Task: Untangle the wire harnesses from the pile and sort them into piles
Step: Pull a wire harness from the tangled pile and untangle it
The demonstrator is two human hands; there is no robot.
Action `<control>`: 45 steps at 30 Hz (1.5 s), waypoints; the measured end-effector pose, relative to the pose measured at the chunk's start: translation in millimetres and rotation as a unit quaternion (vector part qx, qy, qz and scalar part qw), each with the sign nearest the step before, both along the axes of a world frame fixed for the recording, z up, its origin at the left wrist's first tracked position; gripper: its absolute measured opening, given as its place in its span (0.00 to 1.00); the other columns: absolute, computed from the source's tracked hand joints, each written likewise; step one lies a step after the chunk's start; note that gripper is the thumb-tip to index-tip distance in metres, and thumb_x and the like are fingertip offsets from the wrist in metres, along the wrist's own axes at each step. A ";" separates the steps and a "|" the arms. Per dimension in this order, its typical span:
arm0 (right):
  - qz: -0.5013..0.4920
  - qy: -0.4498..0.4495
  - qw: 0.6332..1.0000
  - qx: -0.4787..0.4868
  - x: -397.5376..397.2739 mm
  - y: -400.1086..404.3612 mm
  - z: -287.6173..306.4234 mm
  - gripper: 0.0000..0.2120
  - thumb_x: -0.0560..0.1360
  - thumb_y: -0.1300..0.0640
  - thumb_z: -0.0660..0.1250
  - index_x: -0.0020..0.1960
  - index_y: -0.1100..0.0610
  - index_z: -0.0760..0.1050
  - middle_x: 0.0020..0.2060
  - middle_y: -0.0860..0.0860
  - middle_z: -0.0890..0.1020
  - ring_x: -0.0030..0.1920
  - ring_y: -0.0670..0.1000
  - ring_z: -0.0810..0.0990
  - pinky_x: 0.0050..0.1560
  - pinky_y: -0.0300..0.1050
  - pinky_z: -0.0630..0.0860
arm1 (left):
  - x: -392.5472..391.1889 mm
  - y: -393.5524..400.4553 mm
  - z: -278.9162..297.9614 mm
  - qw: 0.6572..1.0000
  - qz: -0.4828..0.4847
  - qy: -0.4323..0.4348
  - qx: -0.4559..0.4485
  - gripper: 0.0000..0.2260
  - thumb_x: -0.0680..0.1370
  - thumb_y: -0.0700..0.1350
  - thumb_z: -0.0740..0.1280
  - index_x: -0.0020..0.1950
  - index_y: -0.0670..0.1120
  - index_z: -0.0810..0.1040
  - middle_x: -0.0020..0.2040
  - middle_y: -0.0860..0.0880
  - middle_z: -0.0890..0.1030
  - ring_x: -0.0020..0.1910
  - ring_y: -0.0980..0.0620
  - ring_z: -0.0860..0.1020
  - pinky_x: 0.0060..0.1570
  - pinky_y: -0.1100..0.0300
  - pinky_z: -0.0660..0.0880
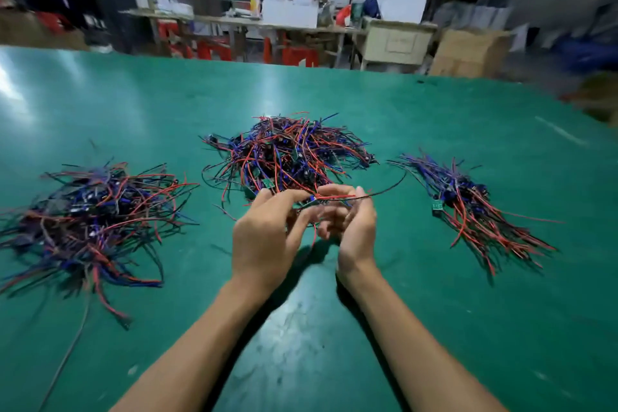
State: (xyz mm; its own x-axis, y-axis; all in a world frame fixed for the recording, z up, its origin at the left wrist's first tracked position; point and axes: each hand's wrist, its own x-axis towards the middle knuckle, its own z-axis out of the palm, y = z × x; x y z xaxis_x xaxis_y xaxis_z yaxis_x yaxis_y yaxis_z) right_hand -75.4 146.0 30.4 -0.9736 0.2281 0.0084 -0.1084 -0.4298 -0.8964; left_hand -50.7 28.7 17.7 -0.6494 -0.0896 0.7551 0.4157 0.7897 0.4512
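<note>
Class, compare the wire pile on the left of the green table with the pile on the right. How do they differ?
The left pile is wider and loops in all directions; the right pile is narrower, its wires lying roughly parallel. The left pile looks tangled; the right pile looks sorted. Both hold red, blue and black wires and lie on the green table.

Both bare forearms reach forward from the bottom of the view, angling inward so the 2 hands meet close together above the table. The left hand (267, 231) shows its back, knuckles up, fingers curled forward and toward the other hand, fingertips pinching a wire harness (329, 199). The right hand (354, 224) is turned edge-on with the palm facing left, thumb on top, fingers bent inward and pinching the same harness. Their fingertips nearly touch; the lower fingers are blurred.
</note>
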 end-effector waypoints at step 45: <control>0.050 0.048 0.976 0.206 -1.1 -8.5 -10.1 0.12 0.76 0.47 0.73 0.38 0.53 0.81 0.33 0.51 0.83 0.29 0.47 0.75 0.28 0.38 0.70 | -1.9 -12.5 -3.0 0.995 -0.007 0.011 0.095 0.10 0.74 0.38 0.76 0.51 0.43 0.78 0.47 0.52 0.76 0.39 0.61 0.64 0.42 0.66 0.67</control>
State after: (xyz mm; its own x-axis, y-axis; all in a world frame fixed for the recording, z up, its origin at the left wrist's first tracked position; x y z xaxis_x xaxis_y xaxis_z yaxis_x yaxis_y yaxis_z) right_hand -76.6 137.5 20.3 -0.9812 0.0890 0.1713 -0.1760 -0.0476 -0.9832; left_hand -52.6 16.2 14.7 -0.6345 -0.2230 0.7401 0.4381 0.6850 0.5820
